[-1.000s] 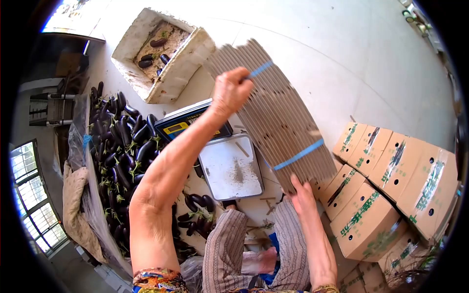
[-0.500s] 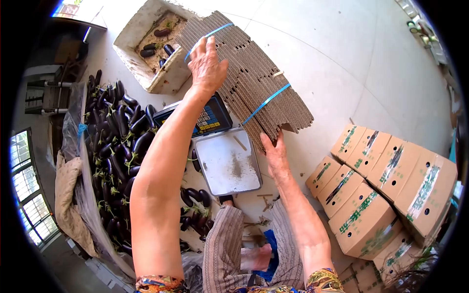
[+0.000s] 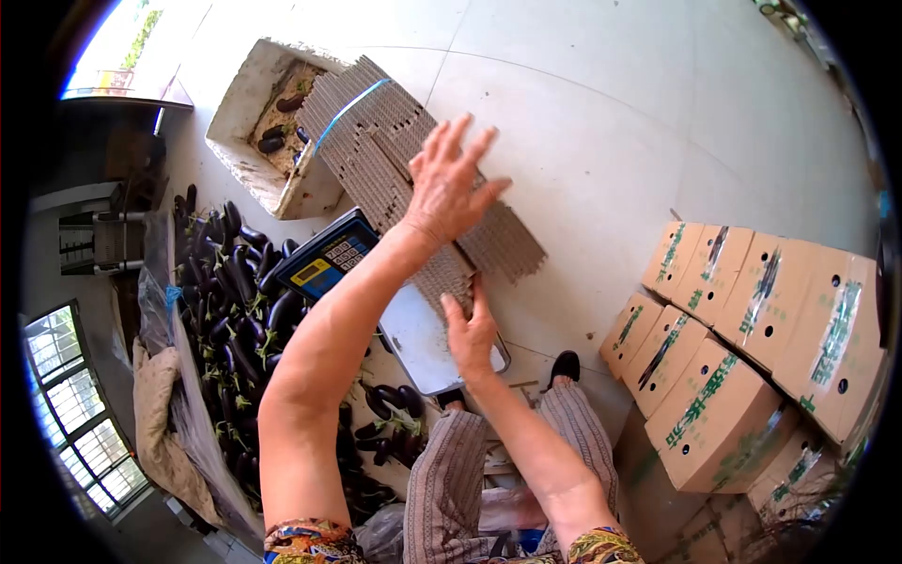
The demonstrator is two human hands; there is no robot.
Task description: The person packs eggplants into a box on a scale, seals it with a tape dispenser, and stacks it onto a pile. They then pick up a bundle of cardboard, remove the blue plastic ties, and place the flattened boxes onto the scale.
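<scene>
A stack of flattened cardboard boxes, seen along its corrugated edges, has a blue strap round its far end. It lies slantwise, overlapping the scale and the foam box in this view. Over its middle, my left hand is open, fingers spread. My right hand grips the near end of the cardboard, thumb and fingers at the edge. Under that hand is the scale's metal pan. The scale's keypad display stands to the left, partly behind my left forearm.
Many eggplants are heaped at left beside plastic sheeting. A worn foam box holds a few more eggplants at the back. Taped cardboard cartons are stacked at right. Pale floor stretches behind the cardboard.
My left hand has moved from the far strap toward the cardboard's middle, fingers spreading. My right hand has shifted left, over the pan. The second blue strap no longer shows near my hands.
</scene>
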